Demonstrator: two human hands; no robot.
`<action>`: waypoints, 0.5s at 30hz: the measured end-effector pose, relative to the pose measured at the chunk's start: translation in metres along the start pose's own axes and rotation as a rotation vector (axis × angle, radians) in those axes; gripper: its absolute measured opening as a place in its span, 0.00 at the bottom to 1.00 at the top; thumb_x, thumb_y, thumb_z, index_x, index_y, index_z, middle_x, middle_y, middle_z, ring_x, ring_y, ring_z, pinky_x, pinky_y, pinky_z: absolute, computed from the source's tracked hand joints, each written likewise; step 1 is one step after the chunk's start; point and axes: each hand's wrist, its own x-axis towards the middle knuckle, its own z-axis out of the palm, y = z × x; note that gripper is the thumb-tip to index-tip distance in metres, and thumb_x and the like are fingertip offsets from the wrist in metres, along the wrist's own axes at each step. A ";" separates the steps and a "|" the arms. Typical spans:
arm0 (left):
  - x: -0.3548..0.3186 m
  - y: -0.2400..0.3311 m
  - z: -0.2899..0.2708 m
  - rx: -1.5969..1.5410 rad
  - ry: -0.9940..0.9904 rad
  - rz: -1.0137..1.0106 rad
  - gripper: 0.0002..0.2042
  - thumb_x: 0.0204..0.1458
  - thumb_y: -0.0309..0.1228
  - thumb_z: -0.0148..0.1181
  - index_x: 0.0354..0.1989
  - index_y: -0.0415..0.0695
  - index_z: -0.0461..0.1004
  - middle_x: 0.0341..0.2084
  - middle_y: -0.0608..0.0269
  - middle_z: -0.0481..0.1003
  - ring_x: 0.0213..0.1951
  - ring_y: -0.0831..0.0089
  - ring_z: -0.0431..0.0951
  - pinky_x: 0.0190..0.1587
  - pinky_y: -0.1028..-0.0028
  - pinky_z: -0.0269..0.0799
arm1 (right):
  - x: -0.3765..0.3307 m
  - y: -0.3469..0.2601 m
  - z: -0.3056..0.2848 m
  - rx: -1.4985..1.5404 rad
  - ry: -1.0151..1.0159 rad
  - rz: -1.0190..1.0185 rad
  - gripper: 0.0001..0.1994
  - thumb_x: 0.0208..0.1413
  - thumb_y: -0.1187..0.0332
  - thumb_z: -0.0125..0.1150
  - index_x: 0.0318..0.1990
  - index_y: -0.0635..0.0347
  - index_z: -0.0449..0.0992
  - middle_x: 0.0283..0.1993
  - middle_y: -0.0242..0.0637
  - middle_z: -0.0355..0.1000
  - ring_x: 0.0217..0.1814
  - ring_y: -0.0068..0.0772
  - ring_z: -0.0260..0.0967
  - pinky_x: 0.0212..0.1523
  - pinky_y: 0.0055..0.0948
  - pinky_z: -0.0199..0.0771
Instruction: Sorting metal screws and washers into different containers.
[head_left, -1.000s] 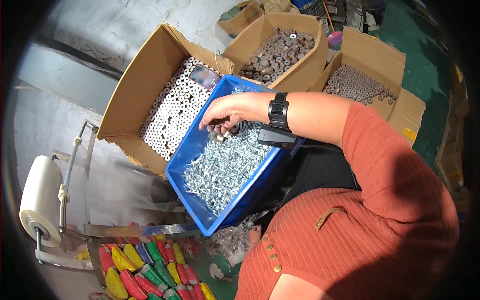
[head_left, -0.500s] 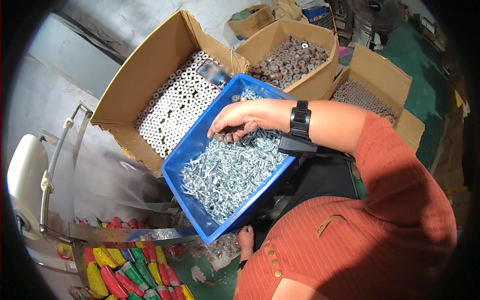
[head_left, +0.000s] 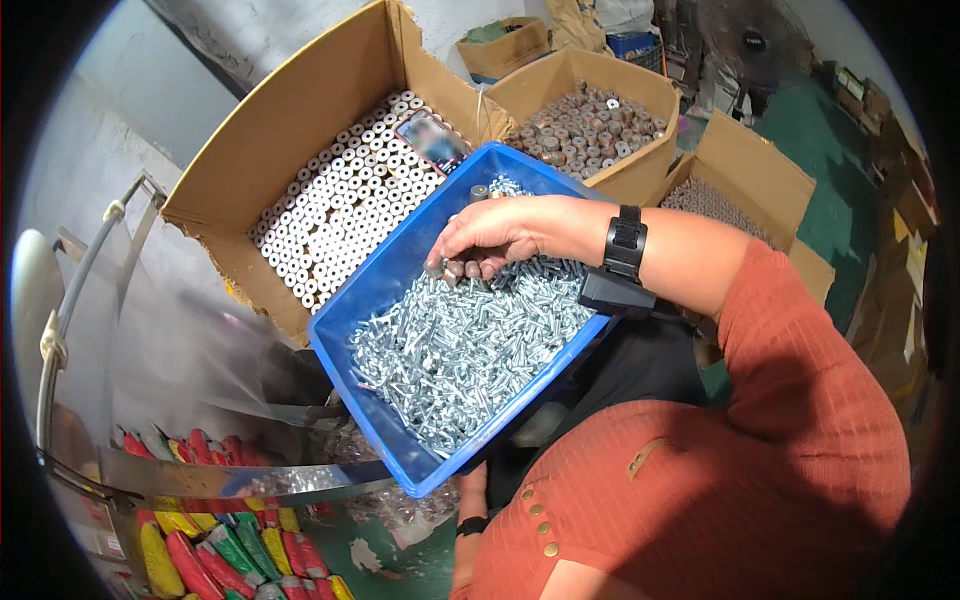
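Observation:
Above the screws in a blue plastic bin [head_left: 350,402], my right hand [head_left: 490,235] hangs palm down with its fingers curled. Small grey-brown metal cylinders [head_left: 447,270] show at its fingertips; how many it holds is hidden. Loose silvery screws [head_left: 470,350] fill much of the bin. Another dull cylinder [head_left: 479,192] shows near the bin's far end, behind my wrist. Below the bin's near edge my left hand [head_left: 472,484] is only partly visible; the bin hides its fingers.
A cardboard box [head_left: 290,120] at the left holds rows of white-faced rings and a phone [head_left: 432,142]. Two more boxes [head_left: 640,178] [head_left: 760,170] behind hold brownish metal cylinders. Colourful wrapped bundles [head_left: 220,555] lie at lower left beside a metal rail [head_left: 230,483].
The view has shifted slightly. My right hand stays over the screws with its fingers curled. My left hand has moved up, partly behind the bin's near edge.

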 end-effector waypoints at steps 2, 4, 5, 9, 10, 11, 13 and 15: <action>-0.003 0.004 -0.007 -0.077 0.068 0.097 0.30 0.58 0.59 0.43 0.41 0.45 0.82 0.39 0.39 0.79 0.47 0.44 0.78 0.53 0.53 0.72 | 0.000 0.004 -0.002 0.026 0.027 -0.018 0.12 0.65 0.67 0.52 0.50 0.59 0.78 0.31 0.28 0.75 0.25 0.15 0.68 0.22 0.16 0.68; -0.017 -0.008 -0.013 -0.220 -0.012 0.118 0.23 0.58 0.54 0.47 0.45 0.51 0.81 0.40 0.47 0.80 0.46 0.45 0.79 0.50 0.55 0.73 | -0.003 0.001 0.003 0.090 -0.002 -0.041 0.09 0.63 0.67 0.57 0.45 0.60 0.79 0.29 0.32 0.75 0.25 0.19 0.69 0.23 0.17 0.69; -0.028 -0.020 -0.017 -0.234 -0.073 0.120 0.18 0.57 0.48 0.54 0.44 0.50 0.81 0.39 0.48 0.81 0.45 0.49 0.80 0.49 0.60 0.74 | 0.001 -0.001 0.009 0.100 -0.032 -0.039 0.10 0.64 0.67 0.56 0.47 0.61 0.78 0.30 0.32 0.75 0.25 0.19 0.69 0.23 0.17 0.69; -0.067 0.059 -0.159 -0.536 -0.555 0.100 0.14 0.56 0.38 0.60 0.43 0.43 0.82 0.37 0.57 0.83 0.41 0.69 0.81 0.47 0.69 0.74 | -0.018 0.008 -0.008 0.149 -0.020 -0.032 0.11 0.65 0.68 0.54 0.49 0.62 0.76 0.30 0.32 0.75 0.25 0.19 0.70 0.22 0.16 0.70; -0.080 0.064 -0.184 -0.549 -0.613 0.089 0.13 0.56 0.37 0.60 0.43 0.42 0.82 0.36 0.60 0.83 0.40 0.73 0.81 0.46 0.71 0.74 | -0.013 0.008 -0.006 0.136 -0.038 -0.037 0.11 0.65 0.68 0.54 0.50 0.62 0.76 0.30 0.32 0.75 0.26 0.19 0.70 0.22 0.16 0.70; -0.091 0.077 -0.214 -0.563 -0.646 0.114 0.12 0.57 0.33 0.60 0.43 0.39 0.81 0.38 0.58 0.82 0.43 0.72 0.80 0.48 0.72 0.74 | -0.012 0.008 -0.005 0.125 -0.047 -0.044 0.11 0.65 0.68 0.54 0.50 0.63 0.76 0.30 0.32 0.75 0.26 0.18 0.70 0.22 0.15 0.71; -0.114 0.096 -0.271 -0.605 -0.586 0.225 0.10 0.58 0.31 0.59 0.42 0.38 0.80 0.36 0.58 0.82 0.41 0.71 0.81 0.45 0.71 0.75 | -0.009 0.005 0.000 0.105 -0.053 -0.013 0.12 0.65 0.68 0.54 0.51 0.64 0.75 0.31 0.32 0.74 0.26 0.19 0.70 0.23 0.15 0.71; -0.135 0.136 -0.350 -0.577 -0.444 0.439 0.07 0.55 0.29 0.61 0.37 0.40 0.81 0.32 0.56 0.81 0.37 0.65 0.81 0.41 0.69 0.75 | -0.007 0.004 0.000 0.116 -0.077 -0.021 0.13 0.66 0.69 0.52 0.53 0.66 0.74 0.33 0.34 0.75 0.26 0.18 0.69 0.20 0.17 0.70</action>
